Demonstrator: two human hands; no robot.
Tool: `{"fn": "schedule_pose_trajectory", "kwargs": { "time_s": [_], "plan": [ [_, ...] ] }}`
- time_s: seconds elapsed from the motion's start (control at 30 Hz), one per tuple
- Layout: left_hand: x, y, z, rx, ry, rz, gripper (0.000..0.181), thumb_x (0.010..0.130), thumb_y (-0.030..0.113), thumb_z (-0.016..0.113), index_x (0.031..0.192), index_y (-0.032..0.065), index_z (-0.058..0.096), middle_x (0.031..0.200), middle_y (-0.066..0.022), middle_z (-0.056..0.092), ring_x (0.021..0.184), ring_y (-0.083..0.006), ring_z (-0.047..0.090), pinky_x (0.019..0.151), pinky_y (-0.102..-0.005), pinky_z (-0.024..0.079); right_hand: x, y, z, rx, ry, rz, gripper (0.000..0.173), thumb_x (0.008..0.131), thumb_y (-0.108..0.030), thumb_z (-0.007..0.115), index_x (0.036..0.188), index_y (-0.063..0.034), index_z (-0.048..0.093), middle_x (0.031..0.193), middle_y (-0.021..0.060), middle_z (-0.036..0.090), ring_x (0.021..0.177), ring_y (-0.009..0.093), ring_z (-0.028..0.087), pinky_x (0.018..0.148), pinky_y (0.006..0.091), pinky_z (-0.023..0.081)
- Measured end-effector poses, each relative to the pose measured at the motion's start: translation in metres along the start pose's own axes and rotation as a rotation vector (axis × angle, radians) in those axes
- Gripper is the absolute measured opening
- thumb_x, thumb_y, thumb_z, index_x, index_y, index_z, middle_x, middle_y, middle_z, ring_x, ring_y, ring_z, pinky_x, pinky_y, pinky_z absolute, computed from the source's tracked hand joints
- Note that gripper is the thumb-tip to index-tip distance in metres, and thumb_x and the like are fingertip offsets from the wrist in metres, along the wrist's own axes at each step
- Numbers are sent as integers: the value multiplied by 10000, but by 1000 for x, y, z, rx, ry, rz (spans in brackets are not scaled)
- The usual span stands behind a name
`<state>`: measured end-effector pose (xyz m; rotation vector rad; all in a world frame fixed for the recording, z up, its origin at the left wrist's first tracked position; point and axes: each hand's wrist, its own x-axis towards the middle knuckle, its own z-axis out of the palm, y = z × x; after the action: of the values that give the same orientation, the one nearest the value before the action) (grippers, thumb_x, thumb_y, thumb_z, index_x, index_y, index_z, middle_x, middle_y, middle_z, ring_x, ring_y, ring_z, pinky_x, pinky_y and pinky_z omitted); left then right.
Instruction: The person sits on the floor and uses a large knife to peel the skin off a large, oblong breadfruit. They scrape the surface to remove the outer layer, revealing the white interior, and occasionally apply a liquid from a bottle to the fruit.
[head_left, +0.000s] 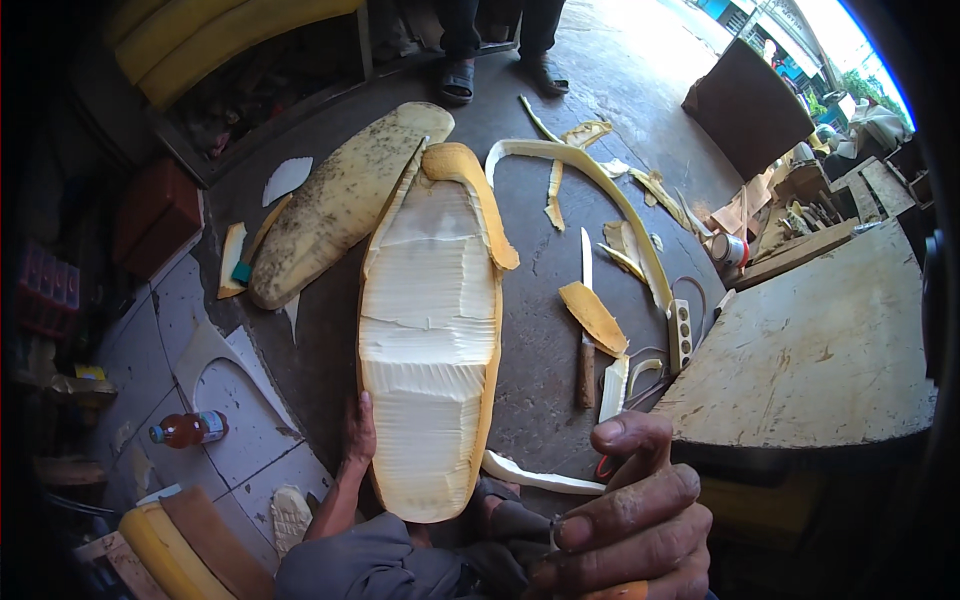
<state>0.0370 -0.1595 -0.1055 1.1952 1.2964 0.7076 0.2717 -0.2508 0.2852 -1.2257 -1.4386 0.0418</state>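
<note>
A long foam seat pad (427, 315) lies lengthwise before me, its near end at my lap. Its upper face is pale and ridged with cuts, and the rim is yellower. A thick yellow strip (491, 217) curls over its far right edge. My left hand (360, 433) holds the pad's near left edge, thumb up, the other fingers mostly hidden. My right hand (637, 510) is raised close to the camera at the lower right, fingers curled. Whether something sits between its fingers cannot be told. An orange patch shows low on that hand.
A knife (586, 367) lies right of the pad, partly under a foam offcut (594, 316). Beyond are a long foam strip (622, 187), a power strip (680, 336) and a board (810, 352). At left are a stained foam pad (345, 202) and a bottle (187, 430). A person's sandalled feet (459, 79) stand ahead.
</note>
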Motion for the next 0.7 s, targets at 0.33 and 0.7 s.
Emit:
{"fn": "schedule_pose_trajectory", "kwargs": {
  "time_s": [0.33,0.7],
  "plan": [
    [6,-28,-11,-9,-45,-32,667,1078,552,422,1299,-72,504,1146,-191,621,1043,-276,599,916,-380,489,-3,7,9,69,126,72,263,860,-268,825,779,-208,582,692,-145,564,878,44,585,934,458,514],
    [-1,4,-8,39,4,-66,668,1070,566,423,1262,-65,526,1113,-205,633,1024,-290,613,893,-375,497,1,6,-17,221,-152,145,88,875,-135,752,796,-157,721,871,-51,755,976,129,720,983,489,523]
  ]
}}
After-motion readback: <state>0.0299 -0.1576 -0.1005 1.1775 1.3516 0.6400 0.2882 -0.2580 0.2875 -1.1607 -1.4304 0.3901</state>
